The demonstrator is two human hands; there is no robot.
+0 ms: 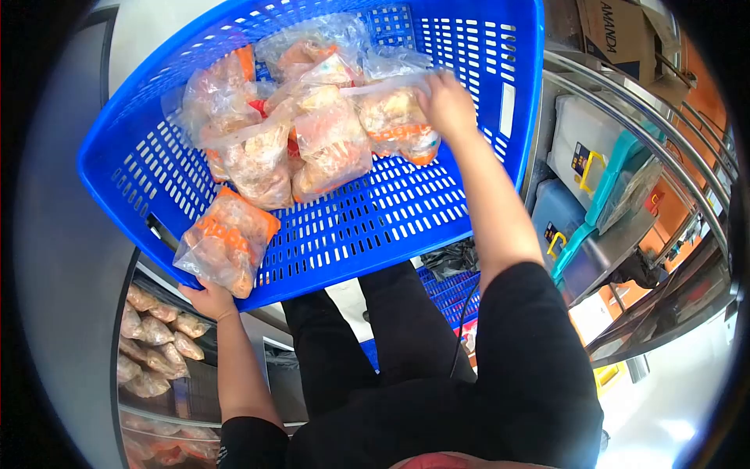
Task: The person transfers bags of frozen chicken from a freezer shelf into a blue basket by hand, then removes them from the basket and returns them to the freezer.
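Note:
A large blue slatted plastic basket (336,262) is tilted before me, with several clear plastic bags of meat (332,148) bunched in it. My right hand (451,108) reaches inside, its fingers closed on the top edge of a bag of meat with orange print (396,121). At the basket's near left corner, my left hand (209,299) is closed at the lower end of another orange-printed bag of meat (226,238). This bag lies across the basket's rim, and the left fingers are partly hidden behind it.
Several bagged pieces of meat (156,336) lie on a compartment shelf at lower left, beside a grey door (58,258). Metal rails (648,102) and lidded bins (574,148) stand at right. A second blue basket (449,295) is on the floor by my legs.

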